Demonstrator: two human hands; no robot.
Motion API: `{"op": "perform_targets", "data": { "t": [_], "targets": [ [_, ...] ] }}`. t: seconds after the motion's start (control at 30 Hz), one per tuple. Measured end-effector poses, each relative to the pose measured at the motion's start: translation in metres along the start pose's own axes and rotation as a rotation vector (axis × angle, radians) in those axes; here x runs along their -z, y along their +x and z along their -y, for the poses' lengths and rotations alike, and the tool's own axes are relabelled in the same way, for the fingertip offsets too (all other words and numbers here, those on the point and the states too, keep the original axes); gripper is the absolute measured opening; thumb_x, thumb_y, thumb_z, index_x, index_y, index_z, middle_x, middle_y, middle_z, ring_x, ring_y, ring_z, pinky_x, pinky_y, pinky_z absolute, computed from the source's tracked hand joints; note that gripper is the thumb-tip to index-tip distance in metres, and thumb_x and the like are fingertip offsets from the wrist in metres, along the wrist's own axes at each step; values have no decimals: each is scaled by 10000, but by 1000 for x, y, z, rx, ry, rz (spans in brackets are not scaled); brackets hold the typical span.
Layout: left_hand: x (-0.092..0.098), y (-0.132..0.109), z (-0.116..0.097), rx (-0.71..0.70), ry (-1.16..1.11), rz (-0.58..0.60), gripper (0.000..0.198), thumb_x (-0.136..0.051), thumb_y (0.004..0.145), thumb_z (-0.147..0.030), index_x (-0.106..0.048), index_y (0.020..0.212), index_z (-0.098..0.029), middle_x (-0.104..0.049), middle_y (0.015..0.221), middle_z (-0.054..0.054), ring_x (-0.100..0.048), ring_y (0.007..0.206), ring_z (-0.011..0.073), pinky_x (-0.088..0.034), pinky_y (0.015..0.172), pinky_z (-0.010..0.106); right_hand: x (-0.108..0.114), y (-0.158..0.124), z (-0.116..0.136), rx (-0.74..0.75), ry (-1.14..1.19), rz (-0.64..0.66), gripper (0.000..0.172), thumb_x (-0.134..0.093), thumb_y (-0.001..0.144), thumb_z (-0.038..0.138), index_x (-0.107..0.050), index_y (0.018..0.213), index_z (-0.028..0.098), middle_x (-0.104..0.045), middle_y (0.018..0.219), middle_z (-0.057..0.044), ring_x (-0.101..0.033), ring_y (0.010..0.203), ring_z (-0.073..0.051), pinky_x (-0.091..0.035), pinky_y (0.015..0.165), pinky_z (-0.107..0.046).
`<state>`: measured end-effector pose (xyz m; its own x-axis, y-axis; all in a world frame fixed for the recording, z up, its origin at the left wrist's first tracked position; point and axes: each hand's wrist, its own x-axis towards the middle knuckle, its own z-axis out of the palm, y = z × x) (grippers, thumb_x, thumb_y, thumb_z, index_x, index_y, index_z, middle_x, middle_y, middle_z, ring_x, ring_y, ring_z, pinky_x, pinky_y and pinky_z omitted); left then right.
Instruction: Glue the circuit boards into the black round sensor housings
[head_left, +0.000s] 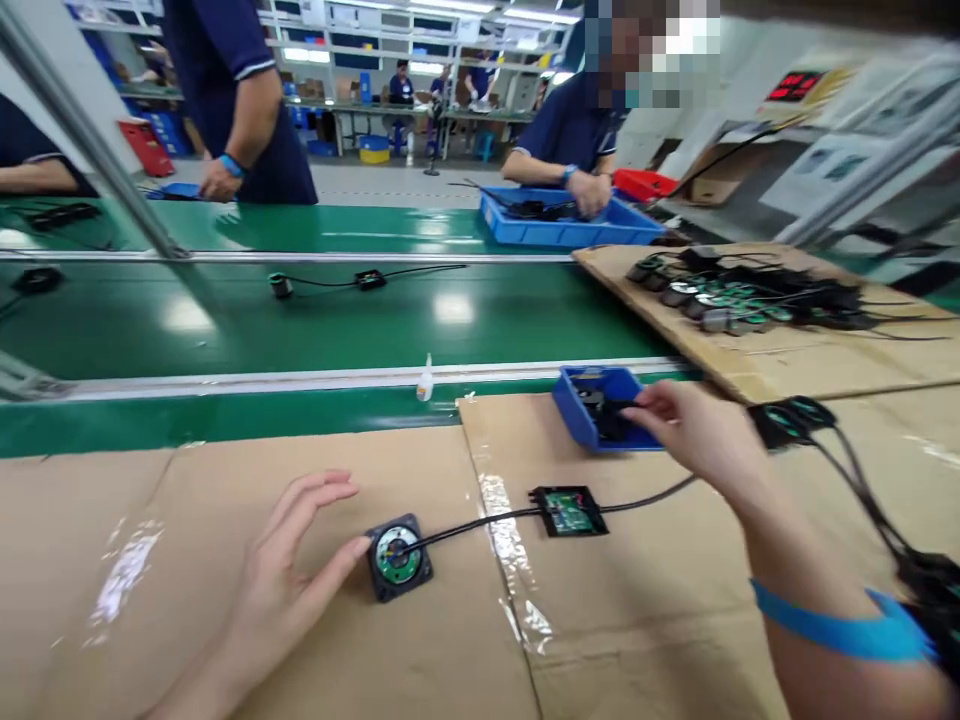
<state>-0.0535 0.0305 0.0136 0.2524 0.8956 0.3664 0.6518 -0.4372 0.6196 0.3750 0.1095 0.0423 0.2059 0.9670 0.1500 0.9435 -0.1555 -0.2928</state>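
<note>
My left hand [281, 565] is over the cardboard with its fingers spread. Its thumb tip is at the left edge of a square black housing [401, 558] that has a round green circuit board inside; whether it touches is hard to tell. A black cable [480, 522] runs from the housing to an open rectangular black case [571, 510] with a green board, then on behind my right forearm. My right hand [697, 430] reaches over a small blue bin [576, 418], thumb and fingers pinched on a black part [619, 408] among other black pieces. The part's shape is partly hidden.
A small white bottle [425, 382] stands by the metal rail. Beyond is a green conveyor [375, 325] carrying a cabled assembly [369, 280]. Several assemblies [750, 295] are piled on cardboard at right. Across the line, a co-worker's hands [589, 192] are at a blue tray [517, 232].
</note>
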Motion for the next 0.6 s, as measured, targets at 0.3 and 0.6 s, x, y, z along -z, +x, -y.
{"op": "perform_targets", "data": {
  "t": [0.3, 0.6],
  "targets": [
    [-5, 10, -45, -591, 122, 128, 420, -591, 906, -122, -498, 1308, -50, -562, 1299, 173, -494, 1278, 246, -495, 1060, 381, -32, -109, 155, 431, 883, 320, 102, -622, 882, 310, -604, 853, 213, -646, 711, 5, -613, 617, -115, -513, 564, -215],
    [1, 7, -18, -162, -48, 165, 343, -650, 876, -183, -618, 1216, -216, -555, 1121, 81, -584, 1056, 178, -573, 843, 304, -60, -101, 142, 555, 691, 532, 173, -711, 819, 259, -582, 931, 229, -686, 928, -11, -648, 867, -169, -515, 773, -284]
  ]
}}
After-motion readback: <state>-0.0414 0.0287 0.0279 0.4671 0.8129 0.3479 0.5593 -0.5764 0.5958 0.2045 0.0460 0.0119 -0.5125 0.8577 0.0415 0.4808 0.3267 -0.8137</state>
